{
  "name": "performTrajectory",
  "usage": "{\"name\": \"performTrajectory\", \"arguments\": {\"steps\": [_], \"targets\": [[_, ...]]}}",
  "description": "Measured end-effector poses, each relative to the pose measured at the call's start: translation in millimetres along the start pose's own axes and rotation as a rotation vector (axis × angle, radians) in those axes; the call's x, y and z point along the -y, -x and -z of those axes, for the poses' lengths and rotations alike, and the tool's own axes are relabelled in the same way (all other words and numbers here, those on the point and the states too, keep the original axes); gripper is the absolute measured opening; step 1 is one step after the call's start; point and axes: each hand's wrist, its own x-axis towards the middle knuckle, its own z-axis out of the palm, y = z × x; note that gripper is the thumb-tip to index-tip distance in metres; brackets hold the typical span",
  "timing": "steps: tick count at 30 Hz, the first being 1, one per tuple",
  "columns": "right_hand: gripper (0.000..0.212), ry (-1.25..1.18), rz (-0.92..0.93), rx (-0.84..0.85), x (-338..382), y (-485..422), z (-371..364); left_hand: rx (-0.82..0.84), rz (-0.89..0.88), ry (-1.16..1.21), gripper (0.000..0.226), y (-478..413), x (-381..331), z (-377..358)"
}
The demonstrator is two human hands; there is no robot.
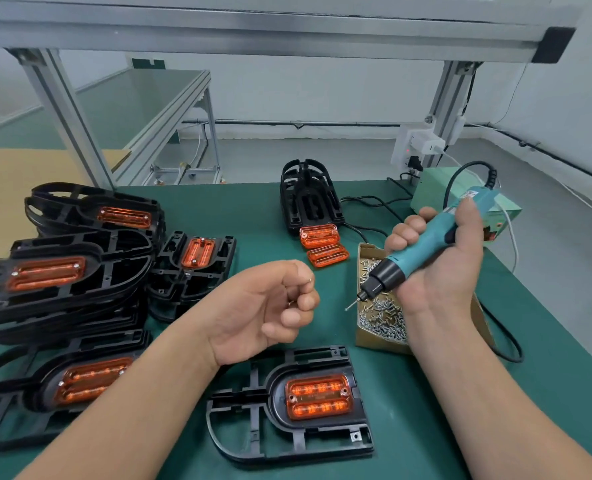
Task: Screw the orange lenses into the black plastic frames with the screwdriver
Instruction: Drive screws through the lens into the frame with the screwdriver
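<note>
Teal screwdriver (422, 251) is gripped firmly in the right hand (440, 271), bit angled toward the left hand (270, 303), whose curled fingers pinch a small screw (310, 279), likely to load it. Below, the orange lens (317, 396) sits unscrewed in its black frame (253, 441), waiting.

L forearm in from 7 o'clock | my left hand (270, 306) palm up, fingers curled, pinching a small screw (310, 279) | my right hand (436, 268) in from 5 o'clock, wrapped round the screwdriver (422, 251), tip toward 8 o'clock

Above the screw box (379, 342), right hand (440, 271) grips screwdriver (421, 252); left hand (270, 303) perhaps pinches screw (309, 279).
</note>
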Motion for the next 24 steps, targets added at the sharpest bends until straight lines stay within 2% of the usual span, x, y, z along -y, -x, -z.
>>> {"name": "performTrajectory", "arguments": {"steps": [6,17,24], "targets": [[0.04,0.008,-0.028,0.024,-4.1,4.5,-1.8,0.066,-0.015,0.095,0.011,-1.4,0.4,0.5],[0.04,0.014,-0.037,0.028,-5.9,6.0,-3.0,0.043,0.001,0.001,0.009,-2.1,3.5,1.9],[0.04,0.037,-0.037,0.027,-6.8,6.9,-3.6,0.046,0.025,0.075,0.011,-3.7,4.1,1.6]]}}
